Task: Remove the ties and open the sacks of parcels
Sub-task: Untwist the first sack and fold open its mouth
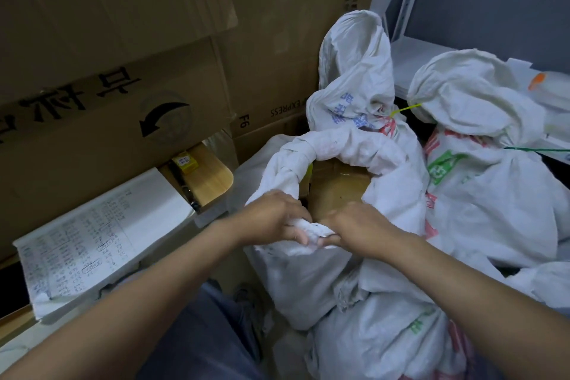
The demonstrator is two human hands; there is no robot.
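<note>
The left hand (273, 214) and right hand (359, 225) are gripping the rim of the open sack (302, 284), which is half hiding a brown box (339, 188).

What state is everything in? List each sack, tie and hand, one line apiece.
Front sack: open, rim rolled down, brown parcel showing inside.
Left hand: fingers grip the sack's near rim.
Right hand: fingers grip the same rim.
Rear sack: neck bunched shut.
Yellow tie: still on, beside that neck.
Right sack: neck bunched shut.
Green tie: still on, at its neck.
</note>
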